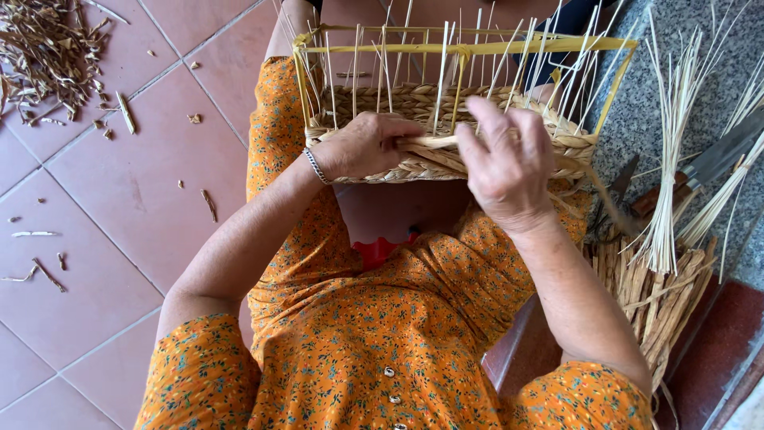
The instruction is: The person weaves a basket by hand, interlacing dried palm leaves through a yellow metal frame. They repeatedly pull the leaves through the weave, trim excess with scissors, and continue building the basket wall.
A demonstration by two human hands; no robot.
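Note:
A half-woven straw basket rests on my lap, with a yellow rectangular frame and several thin upright stakes rising from its braided wall. My left hand, a bracelet on its wrist, grips a pale braided strand at the basket's near wall. My right hand is closed over the same strand just to the right, pressing it against the weave. An orange flowered dress covers my lap and arms.
A bundle of pale thin reeds and a stack of flat brown dried strips lie at the right on a grey stone ledge, beside a knife-like tool. Dried scraps litter the pink tiled floor at the left.

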